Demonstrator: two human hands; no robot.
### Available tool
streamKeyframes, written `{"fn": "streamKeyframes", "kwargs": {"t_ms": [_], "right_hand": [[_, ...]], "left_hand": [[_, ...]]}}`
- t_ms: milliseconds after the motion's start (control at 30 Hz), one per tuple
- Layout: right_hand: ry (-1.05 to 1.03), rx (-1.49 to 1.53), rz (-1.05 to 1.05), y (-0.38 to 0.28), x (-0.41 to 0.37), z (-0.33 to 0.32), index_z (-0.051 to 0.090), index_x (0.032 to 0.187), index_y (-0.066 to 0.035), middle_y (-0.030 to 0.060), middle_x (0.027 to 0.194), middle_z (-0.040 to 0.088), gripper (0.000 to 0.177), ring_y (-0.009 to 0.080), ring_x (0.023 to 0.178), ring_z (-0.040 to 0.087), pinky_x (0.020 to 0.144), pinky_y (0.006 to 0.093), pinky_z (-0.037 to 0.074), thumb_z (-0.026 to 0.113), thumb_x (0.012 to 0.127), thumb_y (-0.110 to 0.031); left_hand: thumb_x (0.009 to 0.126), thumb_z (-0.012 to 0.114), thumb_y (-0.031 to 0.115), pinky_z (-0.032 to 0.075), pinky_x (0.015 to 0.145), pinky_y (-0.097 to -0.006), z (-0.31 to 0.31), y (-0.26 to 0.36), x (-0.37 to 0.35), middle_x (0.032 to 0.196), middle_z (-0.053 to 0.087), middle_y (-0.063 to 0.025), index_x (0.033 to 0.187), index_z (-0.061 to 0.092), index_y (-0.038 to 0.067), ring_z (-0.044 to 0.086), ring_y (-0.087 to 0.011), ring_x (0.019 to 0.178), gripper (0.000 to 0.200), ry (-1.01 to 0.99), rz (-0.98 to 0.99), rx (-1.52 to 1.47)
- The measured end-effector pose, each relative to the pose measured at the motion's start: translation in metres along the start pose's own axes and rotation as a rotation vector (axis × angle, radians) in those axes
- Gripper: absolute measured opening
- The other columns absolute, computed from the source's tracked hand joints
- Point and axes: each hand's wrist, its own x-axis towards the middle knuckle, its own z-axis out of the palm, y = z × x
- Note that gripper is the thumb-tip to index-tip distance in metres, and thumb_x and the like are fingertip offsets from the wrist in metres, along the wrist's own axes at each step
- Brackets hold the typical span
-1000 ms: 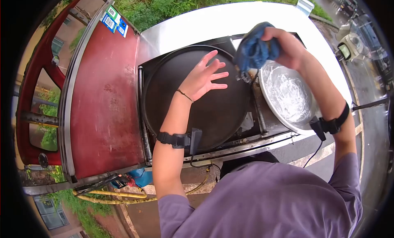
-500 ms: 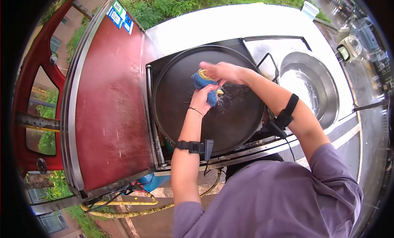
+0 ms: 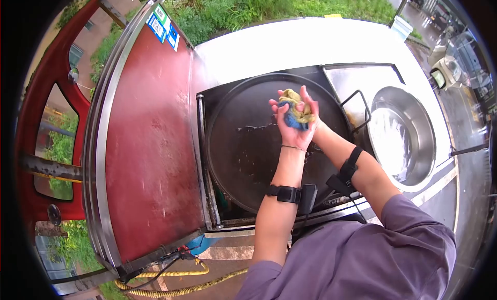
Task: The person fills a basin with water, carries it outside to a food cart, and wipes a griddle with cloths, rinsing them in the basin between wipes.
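Cloth [image 3: 296, 112], blue and yellow: bunched above the round dark griddle [image 3: 240, 157], left of a metal basin [image 3: 425, 137]. Left hand [image 3: 294, 135]: fingers curled about cloth. Right hand [image 3: 315, 116]: alongside, partly hidden; finger grip indiscernible.

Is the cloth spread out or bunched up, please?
Bunched up: the cloth is a crumpled wad between the left hand and right hand, over the griddle.
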Motion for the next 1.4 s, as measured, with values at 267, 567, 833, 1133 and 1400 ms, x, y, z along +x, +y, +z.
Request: {"fn": "streamKeyframes", "kwargs": {"t_ms": [267, 567, 833, 1133, 1400], "right_hand": [[0.434, -0.582, 0.447, -0.070, 0.083, -0.031, 0.063, 0.095, -0.010, 0.0079, 0.087, 0.067, 0.016, 0.0187, 0.073, 0.066, 0.069, 0.0359, 0.059, 0.068, 0.088, -0.023], [0.459, -1.141, 0.187, -0.040, 0.125, -0.034, 0.066, 0.096, -0.007, 0.0053, 0.091, 0.062, 0.021, 0.0196, 0.083, 0.060, 0.072, 0.0377, 0.053, 0.075, 0.078, -0.014], [0.718, -1.201, 0.113, 0.054, 0.137, -0.012, 0.069, 0.084, -0.006, 0.0048, 0.077, 0.066, 0.013, 0.0173, 0.069, 0.062, 0.059, 0.0380, 0.053, 0.075, 0.073, -0.008], [0.679, -1.686, -0.101, 0.083, 0.062, 0.035, 0.063, 0.119, -0.004, 0.0075, 0.099, 0.068, 0.050, 0.0186, 0.093, 0.065, 0.084, 0.0394, 0.053, 0.077, 0.081, -0.034], [0.178, -0.320, 0.396, 0.008, -0.019, 0.001, 0.063, 0.119, -0.010, 0.0125, 0.120, 0.065, 0.062, 0.0268, 0.108, 0.063, 0.092, 0.0429, 0.052, 0.051, 0.093, -0.064]], "left_hand": [[0.086, 0.070, 0.017, 0.039, 0.043, -0.0166, 0.017, 0.085, 0.026, 0.073, 0.049, 0.0001, 0.087, 0.056, 0.009, 0.047, -0.0086, 0.060, 0.016, 0.609, -0.156, 0.416], [0.081, 0.064, 0.018, 0.036, 0.040, -0.0264, 0.025, 0.126, 0.040, 0.061, 0.050, -0.0005, 0.070, 0.051, 0.012, 0.048, -0.0108, 0.046, 0.018, 1.179, -0.237, 1.567], [0.084, 0.067, 0.038, 0.054, 0.093, -0.0448, 0.052, 0.118, -0.015, 0.114, 0.069, -0.0224, 0.108, 0.070, 0.001, 0.067, -0.0354, 0.109, 0.044, 1.617, -0.169, 2.612], [0.083, 0.072, 0.031, 0.056, 0.079, -0.0504, 0.036, 0.068, -0.083, 0.094, 0.071, -0.0167, 0.100, 0.061, 0.004, 0.068, -0.0423, 0.091, 0.033, 1.374, 0.618, 2.882], [0.087, 0.062, 0.023, 0.038, 0.041, -0.0213, 0.025, 0.009, -0.080, 0.084, 0.060, -0.0047, 0.104, 0.058, 0.004, 0.052, -0.0091, 0.052, 0.026, 0.518, -0.016, 0.637]]}}
